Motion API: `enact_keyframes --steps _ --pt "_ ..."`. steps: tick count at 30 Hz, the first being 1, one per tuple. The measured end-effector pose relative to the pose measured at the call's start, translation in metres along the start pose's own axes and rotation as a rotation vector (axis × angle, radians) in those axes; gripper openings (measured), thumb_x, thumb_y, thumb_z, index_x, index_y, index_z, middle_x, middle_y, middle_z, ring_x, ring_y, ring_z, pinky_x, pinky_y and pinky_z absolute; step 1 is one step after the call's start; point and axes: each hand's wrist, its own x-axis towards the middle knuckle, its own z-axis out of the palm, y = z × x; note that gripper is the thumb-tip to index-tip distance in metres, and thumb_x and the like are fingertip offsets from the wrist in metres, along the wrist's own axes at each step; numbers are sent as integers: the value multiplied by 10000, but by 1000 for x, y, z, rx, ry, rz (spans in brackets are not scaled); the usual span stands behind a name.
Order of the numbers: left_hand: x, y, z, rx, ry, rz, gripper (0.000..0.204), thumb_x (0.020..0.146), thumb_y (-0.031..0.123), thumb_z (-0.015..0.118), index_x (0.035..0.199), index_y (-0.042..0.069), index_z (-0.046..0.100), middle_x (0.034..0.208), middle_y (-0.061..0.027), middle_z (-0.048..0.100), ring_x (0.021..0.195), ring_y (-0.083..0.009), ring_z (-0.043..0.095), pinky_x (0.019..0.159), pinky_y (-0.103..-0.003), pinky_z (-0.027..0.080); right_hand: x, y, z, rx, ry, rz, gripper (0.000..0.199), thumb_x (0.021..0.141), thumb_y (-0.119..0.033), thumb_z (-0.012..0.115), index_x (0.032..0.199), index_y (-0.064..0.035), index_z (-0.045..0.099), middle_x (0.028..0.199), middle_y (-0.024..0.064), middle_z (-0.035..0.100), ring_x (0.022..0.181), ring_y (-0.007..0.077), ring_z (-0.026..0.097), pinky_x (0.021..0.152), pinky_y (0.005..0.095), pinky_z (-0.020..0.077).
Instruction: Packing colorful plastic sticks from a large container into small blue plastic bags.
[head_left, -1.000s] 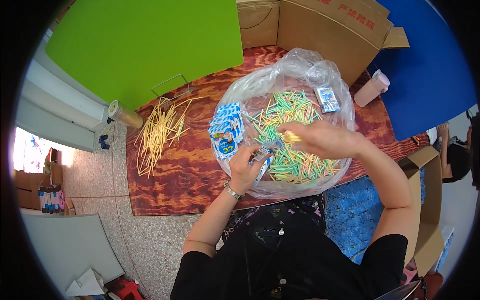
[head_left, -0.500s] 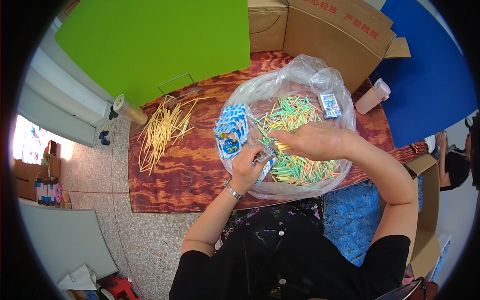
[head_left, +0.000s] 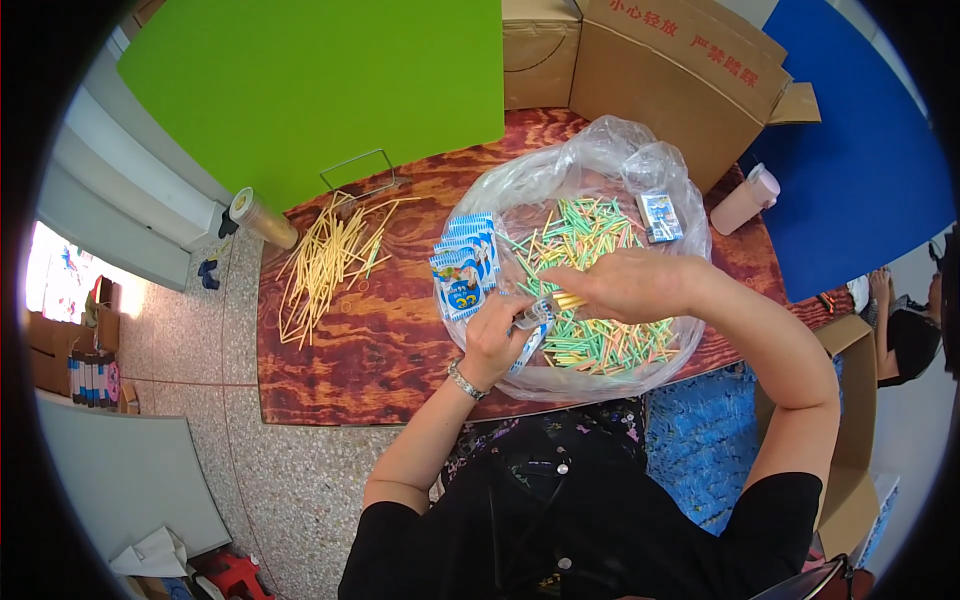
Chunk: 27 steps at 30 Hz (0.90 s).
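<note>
I think I am only partway: my left hand (head_left: 497,335) grips a small blue packet (head_left: 532,330), my right hand (head_left: 625,285) pinches sticks (head_left: 590,290) at its mouth over the bag (head_left: 600,160), and many sticks wait.

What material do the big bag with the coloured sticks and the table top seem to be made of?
The bag looks like thin clear plastic film: glossy, crinkled, and the coloured sticks show through it. The table top looks like wood or a wood-print laminate: reddish-brown with bold swirling grain, slightly shiny.
</note>
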Motion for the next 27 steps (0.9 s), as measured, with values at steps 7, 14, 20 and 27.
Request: enact_keyframes --steps 7,14,20,27 --pt "7 1 7 42 -19 164 386 658 -40 713 1032 -9 617 892 -140 650 784 -292 634 665 -360 513 9 5 -3 -56 -96 -23 619 888 -286 630 1361 -11 340 773 238 643 761 418 639 680 508 480" --pt "6 1 16 -55 -13 -11 484 688 112 827 1091 -1 585 895 -139 649 774 -274 648 646 -337 511 -8 -21 -33 -121 96 141 759 797 -365 727 1365 -27 353 782 213 637 756 400 637 664 479 480" --pt "-4 -7 21 -338 -55 -200 497 706 131 829 1115 18 571 918 -120 657 776 -242 650 635 -310 498 10 26 29 35 589 -232 391 763 -242 743 1091 -85 600 792 107 604 697 340 623 611 430 487" --pt "-15 -37 -20 2 54 -318 228 751 124 759 926 30 648 844 -138 624 684 -250 591 617 -362 465 92 31 87 92 783 -55 201 822 -227 678 985 -129 611 834 101 638 728 317 647 614 417 516"
